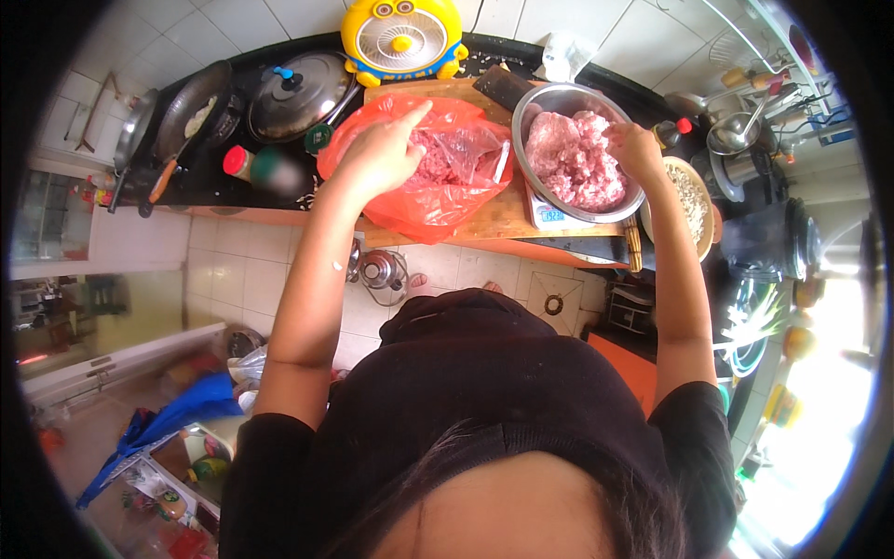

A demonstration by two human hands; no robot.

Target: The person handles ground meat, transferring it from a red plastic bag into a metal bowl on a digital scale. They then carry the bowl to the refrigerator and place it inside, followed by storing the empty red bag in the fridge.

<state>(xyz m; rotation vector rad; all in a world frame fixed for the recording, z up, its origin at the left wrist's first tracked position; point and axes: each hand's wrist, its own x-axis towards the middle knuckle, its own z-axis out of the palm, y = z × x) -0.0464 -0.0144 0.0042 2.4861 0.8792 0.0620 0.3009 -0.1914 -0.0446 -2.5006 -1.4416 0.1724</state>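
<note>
A red plastic bag [412,209] lies spread on a wooden cutting board [482,234], with ground meat [443,157] inside it. My left hand [384,154] rests at the bag's left side, index finger extended; whether it pinches the plastic is unclear. To the right, a steel bowl [614,209] stands on a digital kitchen scale [552,215] with a lit display and holds a large heap of ground meat [576,161]. My right hand [632,150] is at the bowl's right side, fingertips against the meat; its fingers are partly hidden. A cleaver-like dark blade [503,87] lies behind the bowl.
A yellow cartoon-shaped fan [401,42] stands behind the board. Leftward are a lidded pan [300,98], a wok [192,115] and a red-capped jar [239,161]. At right are a bowl of chopped pale food [688,202], a red-capped bottle [670,133] and hanging ladles [730,133].
</note>
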